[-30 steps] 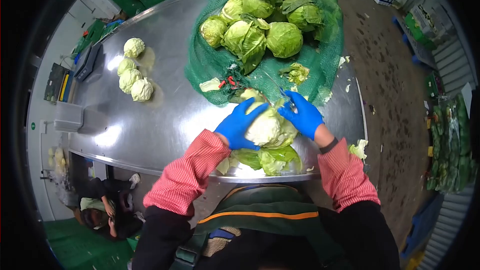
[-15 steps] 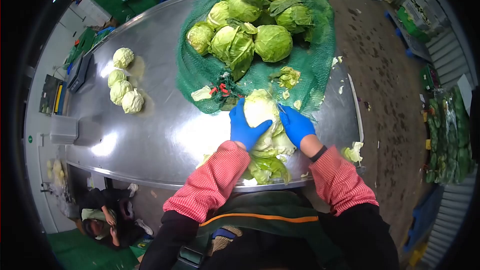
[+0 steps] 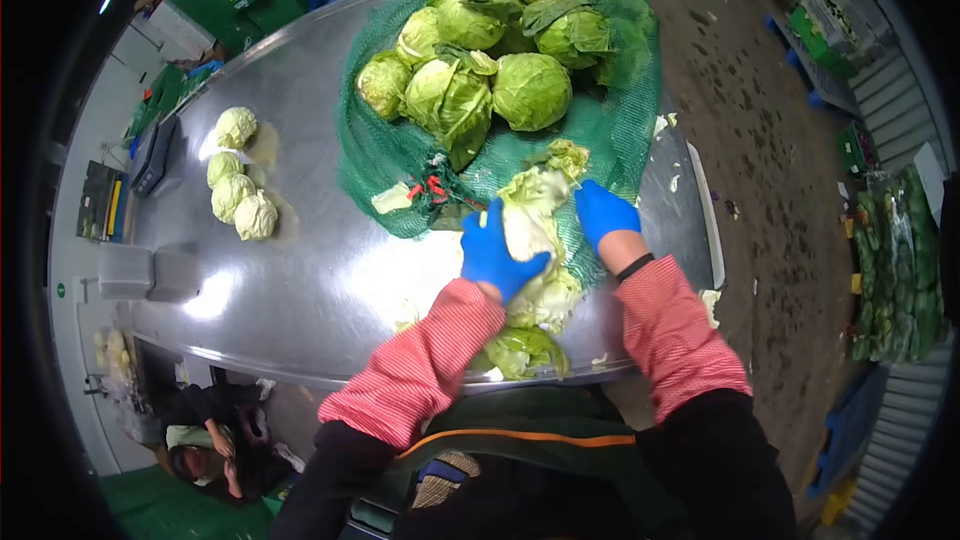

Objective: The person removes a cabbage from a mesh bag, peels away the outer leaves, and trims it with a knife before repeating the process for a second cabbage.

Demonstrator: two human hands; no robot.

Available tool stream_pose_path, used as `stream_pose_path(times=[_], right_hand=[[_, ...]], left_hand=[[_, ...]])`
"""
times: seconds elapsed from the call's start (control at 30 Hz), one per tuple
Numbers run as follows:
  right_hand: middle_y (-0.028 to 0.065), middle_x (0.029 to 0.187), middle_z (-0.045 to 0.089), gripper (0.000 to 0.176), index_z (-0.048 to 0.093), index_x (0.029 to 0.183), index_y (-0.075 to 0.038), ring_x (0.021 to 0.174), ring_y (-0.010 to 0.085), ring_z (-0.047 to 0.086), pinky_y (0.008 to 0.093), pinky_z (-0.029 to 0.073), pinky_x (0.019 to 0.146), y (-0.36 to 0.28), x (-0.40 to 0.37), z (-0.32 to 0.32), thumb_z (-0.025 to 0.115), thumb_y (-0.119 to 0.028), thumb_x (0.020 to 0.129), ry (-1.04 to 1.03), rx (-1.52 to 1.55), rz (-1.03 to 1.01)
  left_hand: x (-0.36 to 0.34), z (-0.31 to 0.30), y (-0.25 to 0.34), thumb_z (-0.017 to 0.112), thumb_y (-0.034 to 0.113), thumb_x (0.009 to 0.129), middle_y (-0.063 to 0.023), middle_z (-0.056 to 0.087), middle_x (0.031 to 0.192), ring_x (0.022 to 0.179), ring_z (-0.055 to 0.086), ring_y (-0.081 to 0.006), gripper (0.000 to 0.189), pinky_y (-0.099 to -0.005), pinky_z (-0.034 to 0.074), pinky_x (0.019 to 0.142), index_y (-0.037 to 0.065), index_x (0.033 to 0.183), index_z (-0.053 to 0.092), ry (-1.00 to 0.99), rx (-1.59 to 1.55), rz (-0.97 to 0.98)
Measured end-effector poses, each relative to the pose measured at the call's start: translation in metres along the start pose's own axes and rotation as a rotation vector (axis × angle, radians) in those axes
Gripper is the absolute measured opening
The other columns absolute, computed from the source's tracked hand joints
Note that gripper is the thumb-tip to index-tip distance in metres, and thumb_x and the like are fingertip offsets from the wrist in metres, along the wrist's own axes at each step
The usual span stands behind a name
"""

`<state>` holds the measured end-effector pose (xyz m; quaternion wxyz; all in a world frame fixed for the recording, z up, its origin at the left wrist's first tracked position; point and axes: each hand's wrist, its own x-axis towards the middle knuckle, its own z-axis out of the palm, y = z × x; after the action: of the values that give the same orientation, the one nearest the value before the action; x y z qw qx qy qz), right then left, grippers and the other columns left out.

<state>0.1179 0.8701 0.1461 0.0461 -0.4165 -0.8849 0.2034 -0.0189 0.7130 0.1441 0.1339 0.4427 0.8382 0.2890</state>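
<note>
A pale, partly stripped cabbage (image 3: 530, 230) lies at the table's near side, on the edge of a green mesh sack (image 3: 610, 130). My left hand (image 3: 498, 252), in a blue glove, grips its left side with the thumb across the front. On the other side, my blue-gloved right hand (image 3: 607, 215) has its fingers curled close to a loosened cabbage leaf (image 3: 538, 190); what is between them is hidden. Green outer leaves (image 3: 525, 352) lie below the cabbage at the table edge.
Several whole cabbages (image 3: 532, 90) are heaped on the sack. A row of small pale cabbages (image 3: 232, 197) stands left on the metal table (image 3: 310, 270). A clear plastic container (image 3: 126, 266) sits at the left edge. A person (image 3: 205, 440) sits low at the left.
My right hand has moved up and to the right, away from the cabbage. A leaf at its top now stands out loosened. My left hand stays on the cabbage.
</note>
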Motion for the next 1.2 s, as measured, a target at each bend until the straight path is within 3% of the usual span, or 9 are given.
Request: stream_pose_path(times=[0.17,0.27,0.4,0.53,0.7,0.73,0.8,0.9,1.2], right_hand=[[0.0210,0.120,0.060,0.064,0.051,0.128,-0.010,0.109,0.0363,0.059,0.0439,0.047,0.092,-0.053,-0.024,-0.030,0.060,-0.054,0.083,-0.199,0.107,0.146],[0.0212,0.113,0.063,0.068,0.047,0.134,-0.015,0.103,0.0382,0.061,0.0444,0.048,0.088,-0.031,-0.011,0.005,0.062,-0.055,0.082,0.130,0.205,0.066],[0.0195,0.115,0.063,0.058,0.054,0.125,-0.010,0.104,0.0372,0.061,0.0434,0.049,0.088,-0.022,0.022,0.025,0.062,-0.047,0.082,-0.242,0.297,0.150],[0.0210,0.112,0.064,0.058,0.055,0.122,-0.009,0.103,0.0383,0.060,0.0438,0.048,0.087,-0.008,0.006,0.059,0.062,-0.050,0.082,-0.163,0.268,0.251],[0.0241,0.134,0.052,0.100,0.031,0.146,-0.008,0.122,0.0391,0.052,0.0412,0.043,0.100,-0.069,-0.028,0.001,0.058,-0.073,0.075,-0.397,0.354,0.118],[0.0237,0.137,0.049,0.099,0.035,0.144,-0.006,0.124,0.0386,0.050,0.0402,0.042,0.101,-0.070,-0.032,0.001,0.062,-0.070,0.073,-0.424,0.290,0.093],[0.0164,0.098,0.066,0.075,0.045,0.136,-0.006,0.076,0.0223,0.065,0.0342,0.054,0.072,-0.056,-0.034,0.022,0.070,-0.048,0.079,-0.385,0.481,0.072],[0.0247,0.124,0.058,0.085,0.043,0.138,-0.002,0.113,0.0375,0.058,0.0397,0.046,0.096,-0.047,-0.047,0.019,0.067,-0.051,0.073,-0.458,0.583,0.161],[0.0218,0.093,0.067,0.052,0.054,0.119,-0.006,0.086,0.0392,0.065,0.0442,0.052,0.077,-0.026,-0.071,0.051,0.066,-0.037,0.078,-0.092,0.649,0.366]], left_hand=[[0.015,-0.010,-0.029,0.085,0.043,0.056,-0.0306,0.042,0.124,0.114,0.049,-0.0430,0.108,-0.0458,0.045,0.096,-0.001,0.141,0.033,-0.069,-0.231,0.045],[0.004,-0.017,-0.034,0.085,0.042,0.058,-0.0298,0.041,0.126,0.117,0.047,-0.0420,0.107,-0.0448,0.043,0.099,-0.001,0.141,0.032,-0.089,-0.255,0.141],[-0.019,-0.025,-0.058,0.084,0.041,0.059,-0.0264,0.037,0.134,0.122,0.043,-0.0417,0.106,-0.0444,0.037,0.104,0.002,0.143,0.032,-0.071,-0.294,0.347],[-0.034,-0.022,-0.078,0.085,0.030,0.062,-0.0218,0.037,0.137,0.128,0.039,-0.0357,0.107,-0.0432,0.034,0.107,0.003,0.146,0.024,-0.094,-0.699,0.148],[-0.028,-0.018,-0.081,0.085,0.027,0.063,-0.0200,0.037,0.137,0.127,0.040,-0.0336,0.108,-0.0425,0.033,0.108,0.003,0.147,0.022,-0.091,-0.569,0.183],[-0.026,-0.019,-0.078,0.085,0.027,0.063,-0.0198,0.037,0.137,0.128,0.039,-0.0337,0.108,-0.0425,0.032,0.108,0.003,0.147,0.023,-0.099,-0.598,0.156],[-0.024,-0.019,-0.075,0.085,0.029,0.062,-0.0197,0.037,0.137,0.129,0.038,-0.0340,0.107,-0.0427,0.031,0.109,0.003,0.146,0.024,-0.112,-0.616,0.151],[-0.023,-0.019,-0.071,0.085,0.030,0.062,-0.0201,0.036,0.137,0.129,0.037,-0.0350,0.106,-0.0429,0.031,0.109,0.003,0.145,0.026,-0.112,-0.559,0.208],[-0.009,-0.036,-0.088,0.085,0.023,0.063,-0.0205,0.037,0.140,0.130,0.039,-0.0344,0.102,-0.0416,0.033,0.109,0.007,0.146,0.028,-0.322,-0.932,0.020]])
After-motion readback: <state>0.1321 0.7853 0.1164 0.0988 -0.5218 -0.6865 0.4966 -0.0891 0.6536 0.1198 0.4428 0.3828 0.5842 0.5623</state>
